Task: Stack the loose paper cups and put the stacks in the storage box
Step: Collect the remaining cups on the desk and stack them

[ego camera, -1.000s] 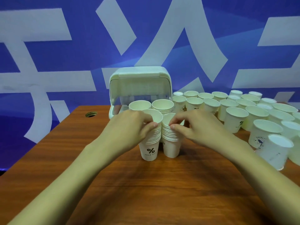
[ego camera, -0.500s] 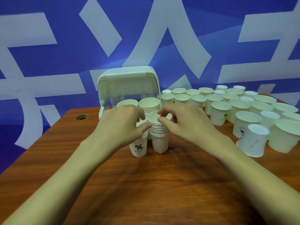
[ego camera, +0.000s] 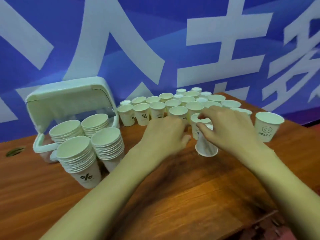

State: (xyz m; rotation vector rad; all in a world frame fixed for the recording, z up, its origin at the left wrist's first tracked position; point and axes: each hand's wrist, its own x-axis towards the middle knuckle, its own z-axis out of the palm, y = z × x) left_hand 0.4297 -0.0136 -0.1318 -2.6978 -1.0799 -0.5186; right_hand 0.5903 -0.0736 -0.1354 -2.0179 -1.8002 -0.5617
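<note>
Right of the storage box [ego camera: 69,99], a loose cup [ego camera: 194,119] is pinched by the right hand [ego camera: 228,129] for stacking. The left hand [ego camera: 164,134] fingers cannot be told. Nesting is needed next.

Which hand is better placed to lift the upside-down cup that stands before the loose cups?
The right hand. It is directly above the upside-down cup, with thumb and forefinger close to its top. The left hand lies further left, beside the upright cups.
</note>
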